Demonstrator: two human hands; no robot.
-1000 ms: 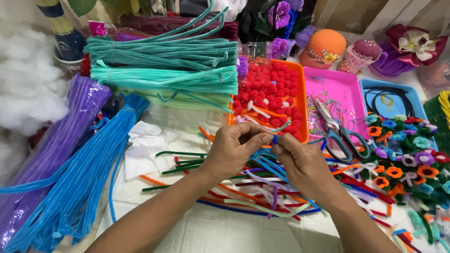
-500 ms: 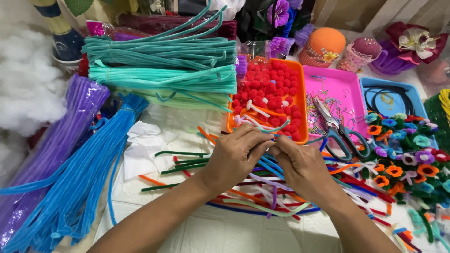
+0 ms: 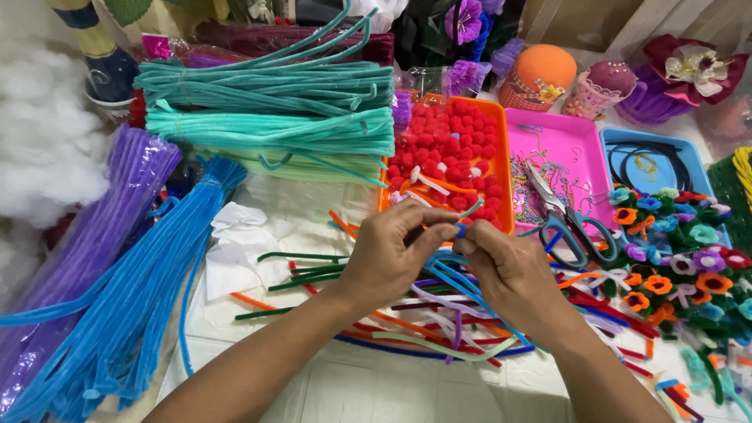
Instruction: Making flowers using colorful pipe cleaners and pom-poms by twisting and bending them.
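My left hand [image 3: 392, 254] and my right hand [image 3: 507, 270] meet fingertip to fingertip over the table, both pinching a small blue pipe cleaner piece [image 3: 460, 231]. Its blue strands [image 3: 458, 283] trail down between my palms. Under my hands lies a scatter of cut pipe cleaner pieces [image 3: 439, 329] in red, orange, green, purple and white. Just beyond my fingers sits an orange tray [image 3: 505, 157] filled with red pom-poms [image 3: 446, 145].
Bundles of blue [image 3: 141, 305], purple [image 3: 94, 235] and teal pipe cleaners [image 3: 274, 110] lie left and behind. Scissors [image 3: 568, 223] rest by a pink tray [image 3: 564, 149]; a blue tray [image 3: 650, 160] stands farther right. Finished pipe cleaner flowers [image 3: 681, 258] crowd the right. White stuffing [image 3: 39, 149] is far left.
My hands dipped together slightly, then lifted back; my fingers keep working the blue piece between them. Nothing else on the table has moved.
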